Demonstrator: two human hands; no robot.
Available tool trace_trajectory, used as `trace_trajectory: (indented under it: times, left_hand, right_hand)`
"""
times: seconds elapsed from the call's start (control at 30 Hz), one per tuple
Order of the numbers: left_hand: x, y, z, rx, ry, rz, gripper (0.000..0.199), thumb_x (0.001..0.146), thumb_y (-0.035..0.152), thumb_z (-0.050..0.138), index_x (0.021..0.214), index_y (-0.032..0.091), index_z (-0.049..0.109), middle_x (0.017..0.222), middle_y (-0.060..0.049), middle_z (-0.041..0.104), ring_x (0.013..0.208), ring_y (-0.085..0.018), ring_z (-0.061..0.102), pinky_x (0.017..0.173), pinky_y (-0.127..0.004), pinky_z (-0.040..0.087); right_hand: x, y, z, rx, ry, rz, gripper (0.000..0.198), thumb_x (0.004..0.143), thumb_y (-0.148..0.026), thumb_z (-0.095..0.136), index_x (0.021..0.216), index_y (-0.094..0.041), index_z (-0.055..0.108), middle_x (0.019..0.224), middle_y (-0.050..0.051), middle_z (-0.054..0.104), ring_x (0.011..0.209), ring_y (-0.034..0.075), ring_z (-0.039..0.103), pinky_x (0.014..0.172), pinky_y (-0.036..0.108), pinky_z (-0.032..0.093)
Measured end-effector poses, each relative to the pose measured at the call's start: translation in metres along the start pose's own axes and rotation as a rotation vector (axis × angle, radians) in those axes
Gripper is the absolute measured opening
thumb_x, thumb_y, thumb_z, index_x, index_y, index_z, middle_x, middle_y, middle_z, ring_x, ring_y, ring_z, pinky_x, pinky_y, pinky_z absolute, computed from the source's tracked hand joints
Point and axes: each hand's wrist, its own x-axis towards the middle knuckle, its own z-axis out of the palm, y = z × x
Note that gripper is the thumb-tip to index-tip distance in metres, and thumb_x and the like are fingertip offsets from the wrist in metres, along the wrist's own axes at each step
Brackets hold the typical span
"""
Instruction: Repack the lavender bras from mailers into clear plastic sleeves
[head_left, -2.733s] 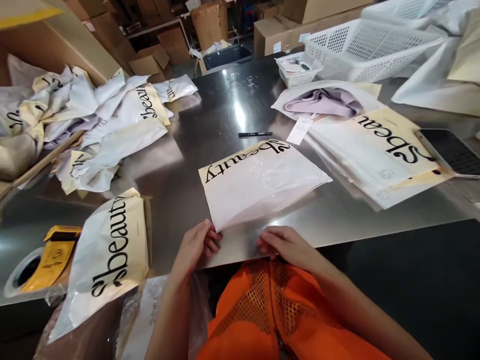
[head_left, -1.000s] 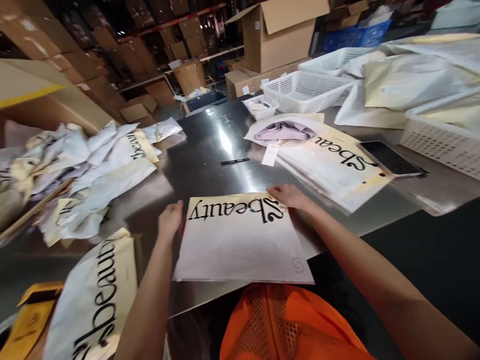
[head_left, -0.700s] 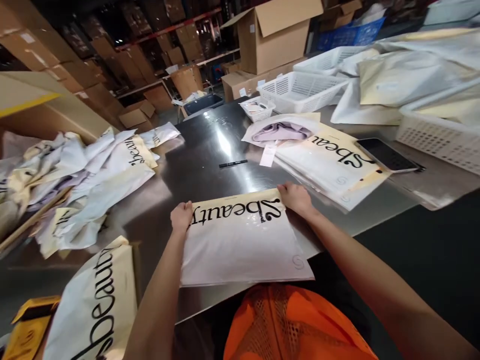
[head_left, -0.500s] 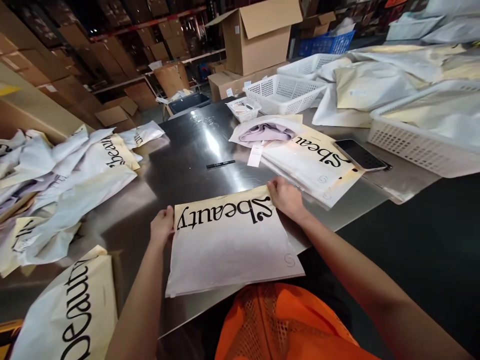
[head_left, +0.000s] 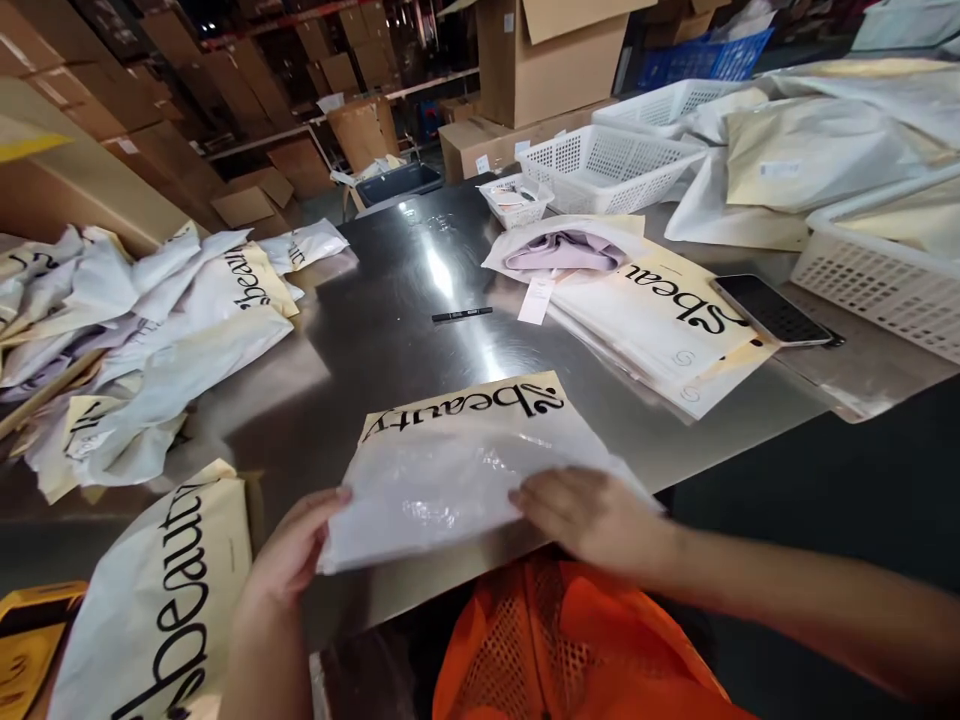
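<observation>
A flat white plastic mailing bag (head_left: 442,480) with a cream top band and black "beauty" lettering, upside down to me, lies at the table's near edge. My left hand (head_left: 296,545) is closed on its left edge, thumb on top and the other fingers mostly hidden. Over the lower right part of the bag lies my right hand (head_left: 592,515), its fingers stretched out across the plastic and slightly blurred. The bag's surface is shiny and a little wrinkled. Beyond it, a black marker pen (head_left: 461,314) rests on the metal table (head_left: 390,350).
Bags with a lilac garment (head_left: 566,250) and a phone (head_left: 776,310) lie to the right, before white baskets (head_left: 607,165). Crumpled bags (head_left: 180,330) are heaped at left. Another lettered bag (head_left: 161,590) and a yellow object (head_left: 34,640) are at lower left.
Both hands have come down from the bag's upper corners, the left to the lower left edge, the right onto its lower right surface. The view has shifted slightly left.
</observation>
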Motion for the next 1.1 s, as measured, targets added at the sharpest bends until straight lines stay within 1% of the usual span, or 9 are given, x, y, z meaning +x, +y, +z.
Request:
trace_trajectory:
  times: [0.1,0.13,0.23,0.3,0.47,0.6,0.93,1.0,1.1]
  left_hand:
    - [0.000,0.056,0.014,-0.175,0.065,-0.001,0.032,0.077,0.043,0.067,0.064,0.014,0.062,0.054,-0.008,0.061,0.044,-0.019,0.055,0.038,-0.025,0.040]
    - [0.002,0.075,0.020,-0.261,0.080,0.017,0.034,0.086,0.038,0.057,0.061,0.015,0.057,0.054,-0.008,0.061,0.045,-0.018,0.056,0.039,-0.025,0.042]
    - [0.015,0.113,0.040,-0.448,0.059,0.109,0.041,0.096,0.030,0.043,0.057,0.017,0.045,0.059,-0.005,0.062,0.048,-0.015,0.057,0.043,-0.023,0.045]
    - [0.031,0.116,0.050,-0.477,0.027,0.138,0.042,0.097,0.033,0.045,0.059,0.017,0.046,0.061,-0.004,0.063,0.049,-0.014,0.058,0.045,-0.022,0.045]
    - [0.082,0.061,0.060,-0.428,0.039,0.090,0.038,0.091,0.031,0.053,0.057,0.015,0.051,0.055,-0.005,0.059,0.040,-0.010,0.050,0.042,-0.019,0.041]
    - [0.103,0.019,0.060,-0.401,0.154,0.127,0.029,0.087,0.024,0.053,0.061,0.013,0.056,0.053,-0.004,0.060,0.038,-0.007,0.047,0.038,-0.015,0.032]
    - [0.120,0.006,0.057,-0.295,0.216,0.228,0.024,0.069,0.034,0.066,0.064,0.011,0.061,0.055,-0.005,0.061,0.040,-0.007,0.043,0.038,-0.017,0.026]
    - [0.118,0.005,0.058,-0.279,0.205,0.236,0.026,0.064,0.036,0.069,0.065,0.011,0.062,0.056,-0.006,0.062,0.041,-0.008,0.042,0.038,-0.017,0.026]
    - [0.114,0.003,0.055,-0.290,0.221,0.250,0.025,0.056,0.035,0.071,0.063,0.013,0.062,0.055,-0.005,0.063,0.042,-0.009,0.044,0.037,-0.017,0.029]
  right_hand:
    - [0.038,-0.009,-0.082,-0.202,0.203,-0.054,0.036,0.097,-0.022,0.040,0.112,-0.023,0.073,0.101,0.007,0.073,0.087,0.025,0.070,0.079,0.046,0.056]
    - [0.054,-0.013,-0.108,-0.276,0.254,-0.042,0.029,0.096,-0.024,0.048,0.108,-0.020,0.074,0.098,0.006,0.073,0.089,0.025,0.069,0.083,0.045,0.054]
    - [0.104,-0.017,-0.167,-0.390,0.244,-0.021,0.023,0.092,-0.031,0.060,0.098,-0.014,0.075,0.088,0.001,0.069,0.098,0.025,0.065,0.091,0.041,0.046]
    - [0.134,-0.007,-0.187,-0.433,0.172,-0.006,0.024,0.089,-0.033,0.065,0.097,-0.013,0.075,0.085,-0.001,0.067,0.098,0.023,0.063,0.092,0.039,0.043]
    - [0.181,0.032,-0.193,-0.635,0.057,0.082,0.017,0.077,-0.019,0.072,0.093,-0.013,0.074,0.078,-0.001,0.063,0.090,0.021,0.062,0.086,0.033,0.044]
    - [0.196,0.037,-0.187,-0.666,0.026,0.160,0.020,0.075,-0.013,0.067,0.094,-0.012,0.074,0.080,0.001,0.064,0.088,0.021,0.062,0.081,0.029,0.044]
    - [0.225,0.044,-0.184,-0.698,-0.056,0.156,0.028,0.078,-0.028,0.072,0.101,-0.011,0.075,0.090,0.007,0.070,0.088,0.023,0.063,0.077,0.029,0.044]
    - [0.225,0.037,-0.183,-0.661,-0.134,0.124,0.025,0.080,-0.029,0.071,0.094,-0.009,0.075,0.084,0.007,0.070,0.085,0.022,0.063,0.076,0.029,0.043]
    - [0.214,0.011,-0.174,-0.544,-0.291,-0.026,0.020,0.085,-0.025,0.067,0.074,-0.009,0.072,0.070,0.004,0.067,0.077,0.017,0.061,0.076,0.026,0.043]
